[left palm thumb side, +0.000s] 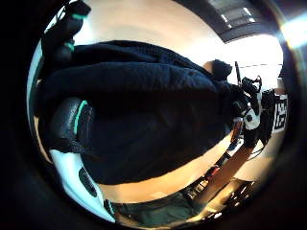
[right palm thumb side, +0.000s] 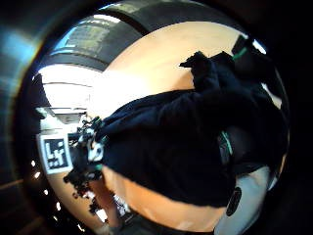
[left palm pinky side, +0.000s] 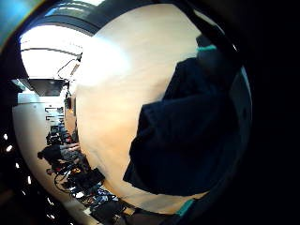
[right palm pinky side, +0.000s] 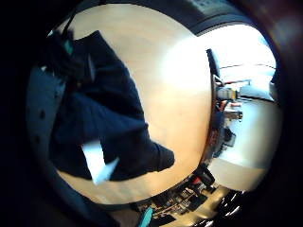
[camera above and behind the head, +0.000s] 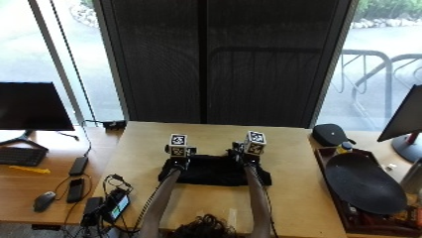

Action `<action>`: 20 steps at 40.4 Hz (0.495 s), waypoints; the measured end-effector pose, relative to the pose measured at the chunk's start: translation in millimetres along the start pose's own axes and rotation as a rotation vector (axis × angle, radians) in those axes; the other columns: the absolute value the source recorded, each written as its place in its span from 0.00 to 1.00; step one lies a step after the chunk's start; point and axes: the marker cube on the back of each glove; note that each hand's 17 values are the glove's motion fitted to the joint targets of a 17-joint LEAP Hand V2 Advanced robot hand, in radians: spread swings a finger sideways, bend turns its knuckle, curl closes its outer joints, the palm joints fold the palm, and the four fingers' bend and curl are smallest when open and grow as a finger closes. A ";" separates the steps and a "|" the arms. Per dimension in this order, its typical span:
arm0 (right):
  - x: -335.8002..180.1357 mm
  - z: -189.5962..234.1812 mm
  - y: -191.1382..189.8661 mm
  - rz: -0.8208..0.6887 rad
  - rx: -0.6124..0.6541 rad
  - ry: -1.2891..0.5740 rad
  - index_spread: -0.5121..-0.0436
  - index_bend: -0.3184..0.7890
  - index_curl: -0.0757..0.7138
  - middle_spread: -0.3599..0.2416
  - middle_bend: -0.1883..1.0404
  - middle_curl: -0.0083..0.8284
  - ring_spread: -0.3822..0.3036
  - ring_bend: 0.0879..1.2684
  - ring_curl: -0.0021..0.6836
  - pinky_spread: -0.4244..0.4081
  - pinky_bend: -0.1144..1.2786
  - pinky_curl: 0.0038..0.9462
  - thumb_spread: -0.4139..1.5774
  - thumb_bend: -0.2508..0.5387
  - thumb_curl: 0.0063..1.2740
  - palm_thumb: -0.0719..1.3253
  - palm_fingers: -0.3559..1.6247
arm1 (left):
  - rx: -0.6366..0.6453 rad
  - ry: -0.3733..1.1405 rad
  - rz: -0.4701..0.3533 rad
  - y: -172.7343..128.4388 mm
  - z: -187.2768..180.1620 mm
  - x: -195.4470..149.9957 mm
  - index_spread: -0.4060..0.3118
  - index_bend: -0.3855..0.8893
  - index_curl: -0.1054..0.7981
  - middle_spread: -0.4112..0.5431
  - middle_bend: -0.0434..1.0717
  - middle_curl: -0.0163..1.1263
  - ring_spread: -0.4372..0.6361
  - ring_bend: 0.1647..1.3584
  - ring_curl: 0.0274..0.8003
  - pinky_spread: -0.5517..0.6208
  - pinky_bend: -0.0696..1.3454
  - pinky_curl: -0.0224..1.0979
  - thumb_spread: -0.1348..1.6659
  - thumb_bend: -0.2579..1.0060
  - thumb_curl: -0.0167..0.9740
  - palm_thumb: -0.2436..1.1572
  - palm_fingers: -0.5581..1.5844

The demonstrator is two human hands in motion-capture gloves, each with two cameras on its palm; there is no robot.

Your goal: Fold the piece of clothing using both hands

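Both hands are out over the far side of the table (camera above and behind the head: 211, 136), side by side, each at an upper corner of a black garment (camera above and behind the head: 214, 176). Left hand (camera above and behind the head: 177, 157) sits at the garment's far left corner; right hand (camera above and behind the head: 245, 157) at its far right corner. From the outside view the gloves and the dark cloth blend together, so the fingers cannot be made out there.

From the left thumb-side palm camera, the garment (left palm thumb side: 158, 115) fills most of the view, bunched in thick folds, and a gloved finger with a teal stripe (left palm thumb side: 72, 122) lies against the cloth. The right thumb-side palm camera shows the same: cloth (right palm thumb side: 181, 147) heaped close to the palm, with a gloved finger (right palm thumb side: 237, 144) curled in beside it. Each hand looks to be gripping the cloth at its own corner.

Between the hands the garment lies as a wide, short band on the table, its near edge toward the person, small flaps sticking out past each wrist. In the right little-finger-side view a white label (right palm pinky side: 97, 163) shows on the cloth (right palm pinky side: 104, 127).

Left of the left hand, at the table's edge, lies a phone (camera above and behind the head: 117, 206) with cables. Right of the right hand sits a tray (camera above and behind the head: 330, 171) holding a large dark oval dish (camera above and behind the head: 362, 183).
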 end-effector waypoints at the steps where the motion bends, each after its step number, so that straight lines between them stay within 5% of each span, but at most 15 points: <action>1: 1.1 -6.8 3.5 -0.024 0.048 -0.049 0.48 0.43 0.59 0.35 0.28 0.54 0.29 0.39 0.67 0.40 0.44 0.44 0.70 0.26 0.30 0.85 0.57 | 0.024 0.008 0.004 3.2 -3.9 -2.7 0.25 0.31 0.58 0.12 0.50 0.50 0.13 0.43 0.58 0.45 0.19 0.34 0.77 0.19 0.36 0.74 0.63; 8: 43.3 -37.2 60.1 0.136 0.346 -0.192 0.47 0.43 0.58 0.44 0.24 0.47 0.38 0.30 0.61 0.53 0.48 0.43 0.73 0.28 0.29 0.79 0.50 | 0.332 0.044 0.024 32.9 -24.0 -20.9 0.35 0.33 0.49 0.19 0.39 0.47 0.21 0.40 0.54 0.51 0.26 0.36 0.75 0.18 0.36 0.71 0.55; 13: 89.9 -9.0 110.3 0.384 0.242 -0.122 0.50 0.44 0.58 0.50 0.25 0.43 0.44 0.28 0.58 0.59 0.49 0.42 0.76 0.29 0.29 0.77 0.48 | 0.343 0.049 0.069 62.2 -13.2 -16.5 0.38 0.36 0.46 0.21 0.37 0.44 0.25 0.39 0.51 0.54 0.27 0.37 0.75 0.18 0.35 0.67 0.55; 20: 118.4 25.8 147.7 0.567 0.095 -0.170 0.57 0.36 0.54 0.63 0.27 0.41 0.62 0.25 0.57 0.69 0.56 0.45 0.81 0.24 0.28 0.66 0.40 | 0.245 -0.066 0.090 53.3 21.8 -12.5 0.36 0.42 0.47 0.24 0.33 0.42 0.31 0.33 0.47 0.56 0.27 0.38 0.77 0.17 0.33 0.58 0.56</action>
